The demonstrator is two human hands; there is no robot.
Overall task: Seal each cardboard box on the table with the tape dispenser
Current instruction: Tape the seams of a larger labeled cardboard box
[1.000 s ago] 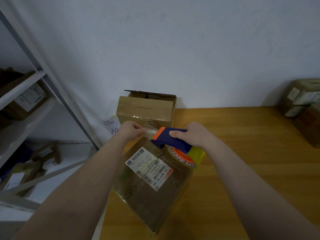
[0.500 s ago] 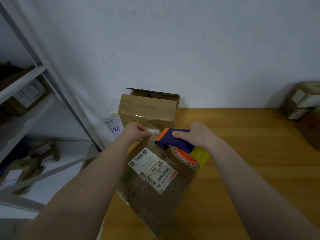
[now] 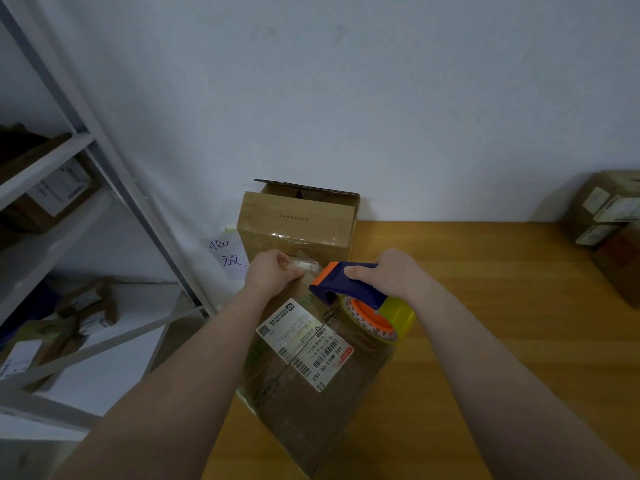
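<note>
Item 1: cardboard box [image 3: 311,393], brown, on the table [image 3: 502,306] at its left edge, turned at an angle. A white shipping label [image 3: 304,344] was stuck on its top face.

Item 2: tape dispenser [image 3: 349,285], blue body with orange tip, carrying a yellowish tape roll [image 3: 384,318]. It was held over the box's far end.

Item 3: right hand [image 3: 394,275], fingers curled round the dispenser's body.

Item 4: left hand [image 3: 270,273], fingers curled, pinching the free end of the clear tape strip [image 3: 306,264] at the box's far edge.

Item 5: second box [image 3: 298,223], against the wall just behind the first, its top flaps raised.

Item 6: further boxes [image 3: 609,230] at the table's far right.

Item 7: metal shelf rack [image 3: 104,202] on the left, holding parcels.

Item 8: handwritten paper note [image 3: 228,254] on the wall.
</note>
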